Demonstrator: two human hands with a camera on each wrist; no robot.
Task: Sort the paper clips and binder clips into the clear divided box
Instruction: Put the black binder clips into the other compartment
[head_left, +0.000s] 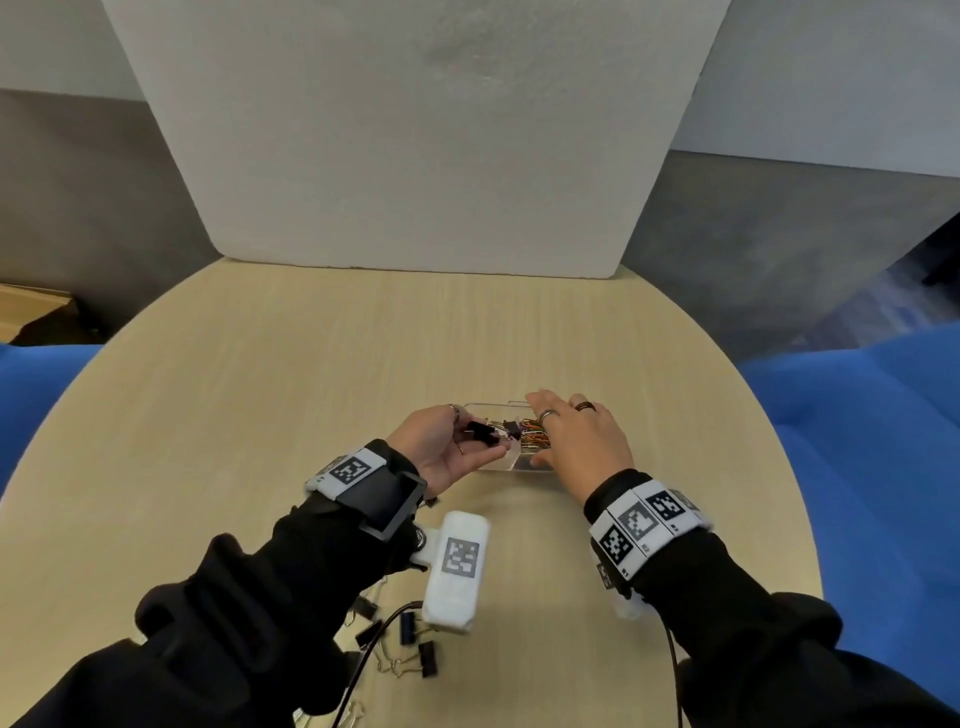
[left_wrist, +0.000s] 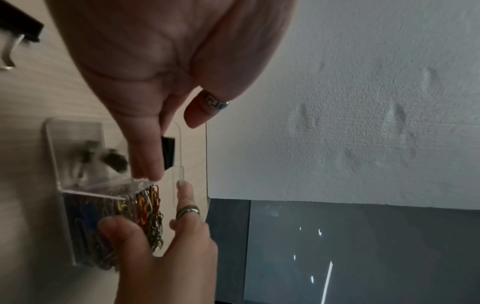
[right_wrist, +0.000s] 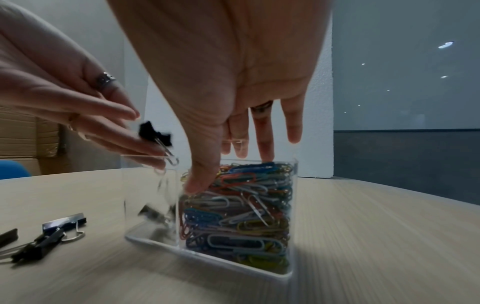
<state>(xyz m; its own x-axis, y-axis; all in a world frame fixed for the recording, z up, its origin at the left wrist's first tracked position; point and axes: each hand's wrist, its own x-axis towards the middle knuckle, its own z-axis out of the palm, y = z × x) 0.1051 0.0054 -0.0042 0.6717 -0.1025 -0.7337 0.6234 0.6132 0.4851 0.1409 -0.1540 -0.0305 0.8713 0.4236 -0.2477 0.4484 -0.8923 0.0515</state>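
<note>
The clear divided box (head_left: 514, 466) stands on the round wooden table. Its right compartment is packed with coloured paper clips (right_wrist: 246, 205). My right hand (head_left: 571, 441) holds that side, with its thumb (right_wrist: 200, 183) against the near wall and its fingers at the far rim. Palm up, my left hand (head_left: 457, 447) hovers over the left compartment's rim. A black binder clip (right_wrist: 155, 133) lies on its nearly straight fingers. Blurred binder clips (right_wrist: 155, 214) are inside the left compartment.
Several loose black binder clips (head_left: 410, 639) lie near the table's front edge, partly under my left forearm. A white foam board (head_left: 415, 130) stands at the table's far edge. Blue seats (head_left: 857, 441) flank the table, and a cardboard box (head_left: 31, 306) sits far left.
</note>
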